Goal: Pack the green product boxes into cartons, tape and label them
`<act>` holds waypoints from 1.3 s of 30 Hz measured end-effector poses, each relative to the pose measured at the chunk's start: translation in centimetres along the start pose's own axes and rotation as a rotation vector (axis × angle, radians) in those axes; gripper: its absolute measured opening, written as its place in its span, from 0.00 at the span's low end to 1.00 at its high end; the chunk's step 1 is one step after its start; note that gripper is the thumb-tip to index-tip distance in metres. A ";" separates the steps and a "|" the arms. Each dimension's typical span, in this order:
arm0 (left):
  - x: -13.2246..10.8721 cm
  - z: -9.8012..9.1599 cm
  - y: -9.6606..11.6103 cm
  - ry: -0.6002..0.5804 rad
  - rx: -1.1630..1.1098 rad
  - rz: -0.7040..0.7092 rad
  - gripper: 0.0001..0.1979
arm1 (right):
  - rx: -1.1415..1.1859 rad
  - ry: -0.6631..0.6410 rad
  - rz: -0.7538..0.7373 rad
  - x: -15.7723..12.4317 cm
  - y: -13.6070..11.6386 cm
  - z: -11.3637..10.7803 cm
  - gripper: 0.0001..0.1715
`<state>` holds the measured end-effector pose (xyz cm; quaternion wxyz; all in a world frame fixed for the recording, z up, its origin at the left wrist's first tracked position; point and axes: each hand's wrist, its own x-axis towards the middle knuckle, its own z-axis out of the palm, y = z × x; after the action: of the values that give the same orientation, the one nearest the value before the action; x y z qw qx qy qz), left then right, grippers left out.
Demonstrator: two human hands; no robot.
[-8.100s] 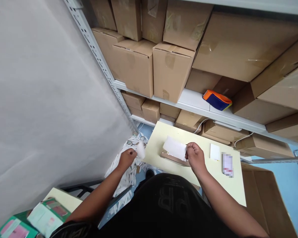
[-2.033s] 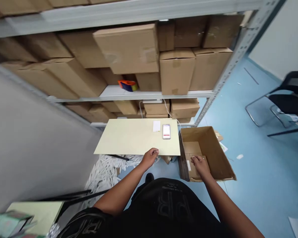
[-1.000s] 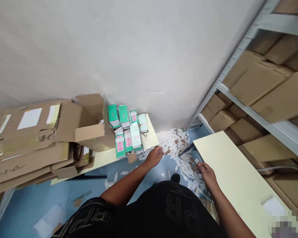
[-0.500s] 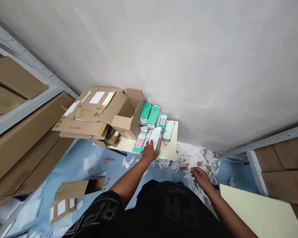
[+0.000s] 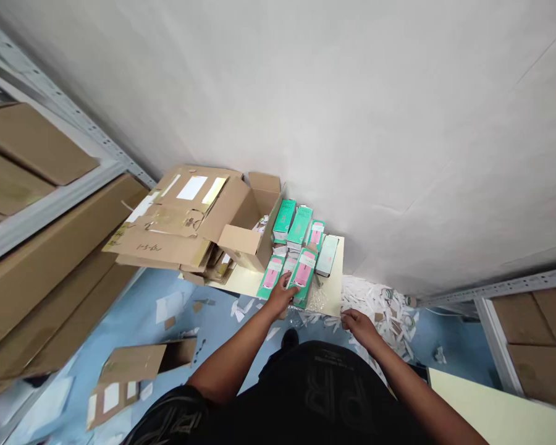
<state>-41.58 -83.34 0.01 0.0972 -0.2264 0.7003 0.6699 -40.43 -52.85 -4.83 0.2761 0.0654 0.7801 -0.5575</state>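
My left hand [image 5: 280,300] is closed on the near end of a green box with a pink front [image 5: 303,276], fingers on its left side. This box lies tilted over other boxes on a small cream table [image 5: 336,290]. Left of it rests a similar green and pink box [image 5: 271,275]; to its right is a pale box [image 5: 327,255]. By the table's near right corner, my right hand [image 5: 358,326] has its fingers pinched together. Whatever they may hold is too small to make out.
An open carton [image 5: 241,240] and flattened cardboard [image 5: 167,213] occupy the table's left part. More green boxes [image 5: 300,226] stand near the wall. Paper strips [image 5: 375,303] litter the blue floor. Shelves of cartons [image 5: 37,266] flank me, and another cream tabletop [image 5: 495,411] is at lower right.
The box at my left hand showed a pale side before; its pink and green front now faces up. My right hand has moved left, closer to the table's corner. The view has shifted slightly.
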 end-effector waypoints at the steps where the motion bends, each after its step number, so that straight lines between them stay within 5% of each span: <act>1: -0.2 -0.7 0.2 -0.071 -0.130 -0.036 0.39 | 0.062 0.013 0.043 0.1 -0.9 0.9 0.19; 4: -0.4 -2.3 0.9 -0.318 -0.413 -0.111 0.41 | 0.347 0.051 0.125 0.0 -4.7 3.3 0.25; 8: -0.3 -2.5 1.9 -0.736 -0.604 -0.207 0.41 | 0.764 -0.063 -0.100 -1.1 -10.1 4.8 0.35; 11: -0.5 -0.8 2.7 -1.040 -0.650 -0.303 0.42 | 0.906 -0.073 -0.243 -3.3 -12.3 4.9 0.39; 16: -2.3 4.4 3.7 -1.366 -0.572 -0.445 0.43 | 1.008 0.185 -0.292 -8.8 -11.3 3.5 0.38; 21: -4.6 12.1 2.5 -1.473 -0.238 -0.472 0.37 | 1.041 0.623 -0.335 -15.3 -5.6 0.1 0.32; 24: -6.7 17.6 1.0 -1.413 0.032 -0.420 0.31 | 1.071 0.900 -0.329 -19.8 -0.4 -3.0 0.28; 27: -10.4 23.5 -0.7 -1.434 0.198 -0.318 0.30 | 1.240 1.031 -0.232 -24.6 5.5 -6.3 0.24; 32: -18.7 32.0 -3.2 -1.474 0.461 0.310 0.39 | 1.580 0.911 -0.016 -30.6 15.1 -10.3 0.19; 39: -25.9 38.7 -4.1 -1.501 0.696 0.871 0.08 | 1.825 0.687 0.171 -33.1 22.9 -12.1 0.22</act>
<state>-23.41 -40.44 4.48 0.3269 0.5896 0.6387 0.3710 -7.56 -26.54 -4.52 -0.0832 0.4690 0.0799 -0.8756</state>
